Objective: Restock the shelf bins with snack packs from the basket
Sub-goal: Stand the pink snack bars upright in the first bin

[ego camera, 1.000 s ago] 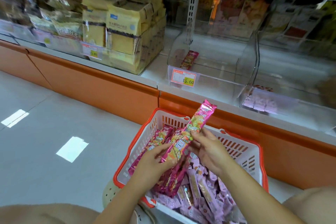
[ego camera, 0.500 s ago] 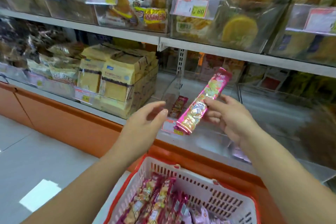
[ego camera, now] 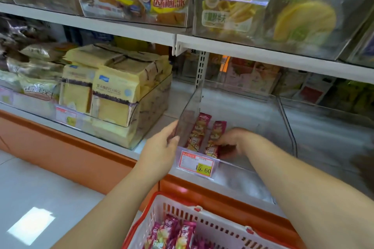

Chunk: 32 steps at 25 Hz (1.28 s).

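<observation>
The shelf (ego camera: 242,185) runs wide in front of me, and all that matters sits in or around one clear bin (ego camera: 193,107) on its lower level. That bin is nearly bare. Below the bin, close to my body, the basket (ego camera: 220,226) holds the spare packs (ego camera: 174,234); only its far end shows.

My left hand (ego camera: 162,147) is at the bin's left wall, thumb and fingers closed lightly on its front edge to steady it. My right hand (ego camera: 232,139) reaches over the bin's front lip and sits low inside, fingers pinching the near end of the pack (ego camera: 216,133) I am laying down. The pack lies lengthwise, pointing toward the bin's back, just beside a second pack (ego camera: 199,131) next to the bin's left wall. I cannot tell whether the two touch. The tag (ego camera: 197,164) hangs on the bin's front lip, just in front of both.

I judge this the placing step, with the restock barely begun. Next I should let go once the pack lies flat. Then I draw my right hand back over the lip without dragging the pack askew, and drop to the basket below the bin for another.
</observation>
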Each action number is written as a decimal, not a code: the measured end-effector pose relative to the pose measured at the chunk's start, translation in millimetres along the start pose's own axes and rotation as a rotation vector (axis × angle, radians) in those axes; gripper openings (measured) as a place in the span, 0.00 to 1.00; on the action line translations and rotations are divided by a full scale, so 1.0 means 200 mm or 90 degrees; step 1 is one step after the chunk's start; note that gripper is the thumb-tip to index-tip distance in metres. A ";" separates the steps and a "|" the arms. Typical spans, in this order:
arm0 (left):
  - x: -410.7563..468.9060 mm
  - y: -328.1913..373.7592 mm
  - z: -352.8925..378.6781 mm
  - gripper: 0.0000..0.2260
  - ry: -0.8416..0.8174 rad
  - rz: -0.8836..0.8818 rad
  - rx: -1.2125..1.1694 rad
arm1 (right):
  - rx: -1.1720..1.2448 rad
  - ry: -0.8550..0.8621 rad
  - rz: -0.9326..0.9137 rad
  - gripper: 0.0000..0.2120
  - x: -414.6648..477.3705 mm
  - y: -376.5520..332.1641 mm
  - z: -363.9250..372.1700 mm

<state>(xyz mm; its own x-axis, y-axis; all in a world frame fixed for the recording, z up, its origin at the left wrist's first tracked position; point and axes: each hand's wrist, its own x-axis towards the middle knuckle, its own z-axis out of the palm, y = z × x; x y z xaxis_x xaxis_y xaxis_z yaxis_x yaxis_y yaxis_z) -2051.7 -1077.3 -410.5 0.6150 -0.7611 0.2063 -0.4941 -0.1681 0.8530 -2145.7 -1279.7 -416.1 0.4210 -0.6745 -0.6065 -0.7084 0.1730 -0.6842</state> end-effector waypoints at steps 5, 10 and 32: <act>-0.02 -0.02 -0.02 0.26 -0.022 0.017 -0.004 | 0.068 -0.027 -0.021 0.03 -0.02 -0.02 0.08; -0.11 -0.09 -0.07 0.18 -0.037 -0.026 0.012 | 0.064 0.212 -0.237 0.19 -0.21 0.01 -0.01; -1.11 -0.55 0.51 0.27 -0.275 -0.265 0.277 | 0.371 -0.164 0.098 0.20 -0.49 1.43 0.66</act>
<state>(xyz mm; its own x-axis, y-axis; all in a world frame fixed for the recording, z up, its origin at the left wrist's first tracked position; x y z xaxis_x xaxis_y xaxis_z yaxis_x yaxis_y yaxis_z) -2197.0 -953.2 -598.4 0.5526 -0.7437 -0.3763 -0.5264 -0.6614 0.5343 -2315.6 -1070.1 -606.1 0.5127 -0.4302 -0.7430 -0.3788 0.6633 -0.6454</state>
